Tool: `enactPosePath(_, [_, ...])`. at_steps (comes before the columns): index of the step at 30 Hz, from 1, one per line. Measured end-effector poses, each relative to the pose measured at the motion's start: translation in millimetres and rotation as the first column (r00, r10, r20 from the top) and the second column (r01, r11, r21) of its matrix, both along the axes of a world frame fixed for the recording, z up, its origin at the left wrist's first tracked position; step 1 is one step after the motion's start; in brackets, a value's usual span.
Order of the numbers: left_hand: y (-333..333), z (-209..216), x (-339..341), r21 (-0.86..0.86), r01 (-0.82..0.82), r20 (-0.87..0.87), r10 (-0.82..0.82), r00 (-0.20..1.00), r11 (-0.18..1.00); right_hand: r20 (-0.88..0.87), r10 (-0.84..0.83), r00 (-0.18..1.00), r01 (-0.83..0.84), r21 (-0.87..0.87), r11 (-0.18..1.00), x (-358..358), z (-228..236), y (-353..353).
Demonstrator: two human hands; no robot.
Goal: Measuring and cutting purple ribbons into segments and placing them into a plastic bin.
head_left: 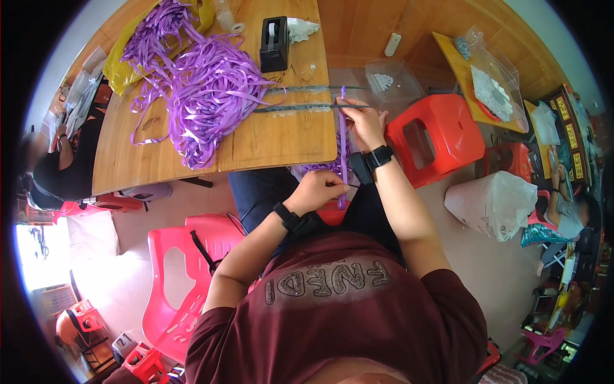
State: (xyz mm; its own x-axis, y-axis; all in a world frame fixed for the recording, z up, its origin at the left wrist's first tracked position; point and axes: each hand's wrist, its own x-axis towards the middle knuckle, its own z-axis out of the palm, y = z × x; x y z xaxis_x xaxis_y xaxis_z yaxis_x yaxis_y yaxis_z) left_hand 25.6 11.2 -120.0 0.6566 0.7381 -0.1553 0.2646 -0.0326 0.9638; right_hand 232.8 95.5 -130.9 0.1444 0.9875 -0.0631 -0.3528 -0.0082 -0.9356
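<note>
A flat purple ribbon (pixel 344 150) runs down from two thin dark rods (pixel 307 107) that jut past the table's right edge. My left hand (pixel 320 191), over my lap, pinches the ribbon's lower part between thumb and fingertips. At the nearer rod, my right hand (pixel 364 123) is closed on the ribbon's upper part, thumb and forefinger meeting by the rod. Its other fingers are partly hidden. On the table lies a large tangled heap of purple ribbon (pixel 211 89), and more ribbon (pixel 323 168) gathers below the table edge near my knees.
The wooden table (pixel 281 144) carries a black tape dispenser (pixel 274 45) and a yellow bag (pixel 121 67). A red stool (pixel 451 137) stands right of my right hand, with a white sack (pixel 489 205) beyond. A pink chair (pixel 173 307) is at left. Other people sit at both sides.
</note>
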Motion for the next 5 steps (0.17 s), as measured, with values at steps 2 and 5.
enactPosePath(2, [0, -3, -3, 0.004, 0.016, 0.029, -0.016, 0.999, 1.000, 0.003, 0.010, 1.000, -0.010, 0.004, 1.000, -1, -3, 0])
enactPosePath(5, [-1, 10, -9, 0.040, 0.111, -0.027, -0.110, 0.994, 0.993, -0.071, 0.029, 0.997, -0.026, 0.034, 0.999, -2, -4, -5])
